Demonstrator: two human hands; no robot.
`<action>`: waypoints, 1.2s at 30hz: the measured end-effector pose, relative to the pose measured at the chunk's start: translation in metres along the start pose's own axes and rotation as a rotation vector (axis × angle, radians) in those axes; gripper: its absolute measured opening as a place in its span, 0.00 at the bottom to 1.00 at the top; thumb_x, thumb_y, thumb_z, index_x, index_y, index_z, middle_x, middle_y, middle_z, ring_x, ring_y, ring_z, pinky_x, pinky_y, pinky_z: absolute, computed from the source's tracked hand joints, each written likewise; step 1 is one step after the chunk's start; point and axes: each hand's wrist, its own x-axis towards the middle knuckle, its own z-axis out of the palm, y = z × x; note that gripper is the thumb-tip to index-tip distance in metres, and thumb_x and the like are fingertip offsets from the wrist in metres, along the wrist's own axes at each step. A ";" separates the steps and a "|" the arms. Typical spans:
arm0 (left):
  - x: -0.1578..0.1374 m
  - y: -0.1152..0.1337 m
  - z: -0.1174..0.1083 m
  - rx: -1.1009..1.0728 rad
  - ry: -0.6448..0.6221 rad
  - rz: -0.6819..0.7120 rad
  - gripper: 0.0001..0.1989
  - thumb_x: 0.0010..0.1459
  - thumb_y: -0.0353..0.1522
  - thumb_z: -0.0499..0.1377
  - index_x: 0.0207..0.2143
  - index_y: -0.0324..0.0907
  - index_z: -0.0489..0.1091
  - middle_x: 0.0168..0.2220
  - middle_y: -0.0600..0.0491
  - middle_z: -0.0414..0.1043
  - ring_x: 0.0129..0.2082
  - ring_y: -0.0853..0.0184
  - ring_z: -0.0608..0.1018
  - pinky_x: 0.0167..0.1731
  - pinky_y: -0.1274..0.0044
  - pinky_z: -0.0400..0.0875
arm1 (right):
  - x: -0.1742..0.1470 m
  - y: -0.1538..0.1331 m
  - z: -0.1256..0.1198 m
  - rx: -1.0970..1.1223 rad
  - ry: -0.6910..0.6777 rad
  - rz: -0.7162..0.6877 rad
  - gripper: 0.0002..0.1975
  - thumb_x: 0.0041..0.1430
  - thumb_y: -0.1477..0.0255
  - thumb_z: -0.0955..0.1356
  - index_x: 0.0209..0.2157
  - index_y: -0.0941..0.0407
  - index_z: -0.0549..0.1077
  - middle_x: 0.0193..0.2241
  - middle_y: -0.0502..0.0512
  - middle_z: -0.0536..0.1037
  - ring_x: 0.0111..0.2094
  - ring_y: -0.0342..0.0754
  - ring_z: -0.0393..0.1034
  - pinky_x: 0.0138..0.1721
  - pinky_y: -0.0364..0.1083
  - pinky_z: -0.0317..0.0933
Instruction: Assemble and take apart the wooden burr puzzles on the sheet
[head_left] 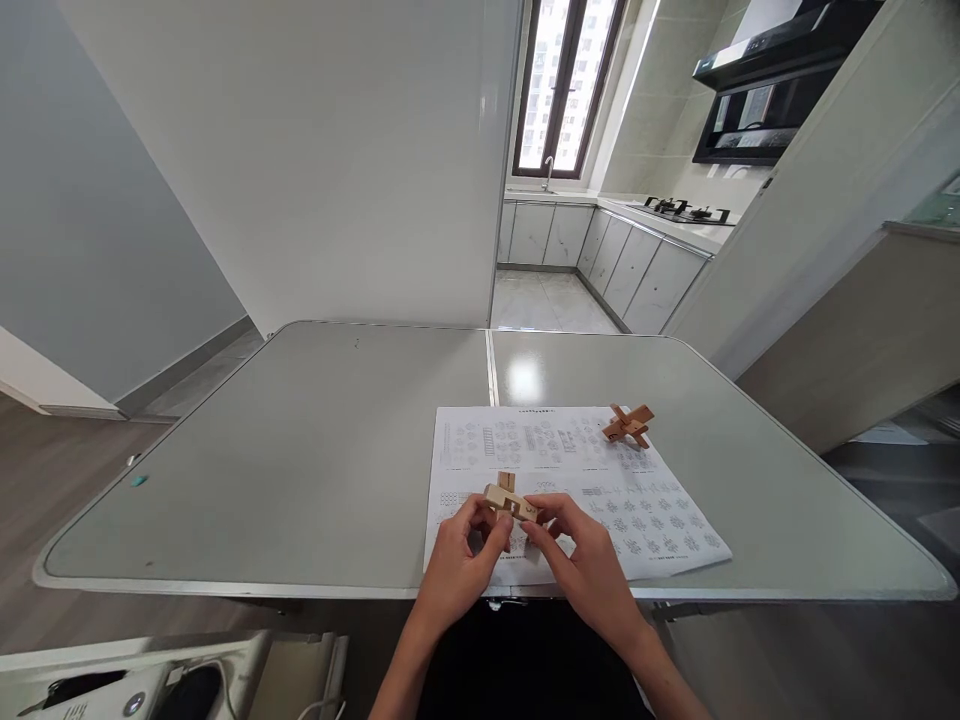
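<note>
Between my two hands, just above the printed sheet, is a light wooden interlocking puzzle (pixel 511 499) made of notched sticks. One stick points away from me, and another lies crosswise with dark marks near its right end. My left hand (pixel 466 550) pinches the puzzle's left side between thumb and fingers. On the right end, the thumb and index finger of my right hand (pixel 576 555) are closed on the crosswise stick. A large white instruction sheet (pixel 457 450) with rows of small grey diagrams lies under both hands. My fingers hide the puzzle's lower part.
A reddish-brown assembled wooden puzzle (pixel 628 426) rests on the sheet's upper right. The grey table (pixel 300 460) has a seam down its middle. A small teal object (pixel 139 480) lies near its left edge. At lower left stands a white container (pixel 247 660) holding dark items and a cable.
</note>
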 end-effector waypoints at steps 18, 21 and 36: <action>0.001 -0.005 -0.001 -0.033 -0.034 -0.017 0.16 0.69 0.45 0.57 0.37 0.42 0.71 0.32 0.54 0.74 0.34 0.64 0.76 0.39 0.75 0.68 | -0.005 0.002 0.001 -0.107 0.069 -0.294 0.08 0.73 0.72 0.66 0.49 0.50 0.74 0.48 0.57 0.80 0.46 0.53 0.78 0.37 0.48 0.75; 0.001 -0.005 -0.001 -0.038 -0.034 -0.015 0.16 0.69 0.45 0.57 0.36 0.42 0.71 0.31 0.54 0.73 0.34 0.65 0.75 0.39 0.75 0.68 | -0.006 0.003 0.001 -0.119 0.073 -0.305 0.08 0.73 0.73 0.66 0.49 0.49 0.74 0.49 0.56 0.80 0.44 0.52 0.79 0.36 0.48 0.75; -0.001 -0.008 -0.003 -0.067 -0.019 -0.018 0.17 0.67 0.46 0.59 0.37 0.41 0.73 0.32 0.53 0.75 0.32 0.65 0.73 0.37 0.76 0.67 | -0.004 0.005 -0.003 -0.146 0.046 -0.313 0.07 0.72 0.72 0.67 0.48 0.50 0.75 0.47 0.56 0.79 0.34 0.47 0.77 0.35 0.47 0.75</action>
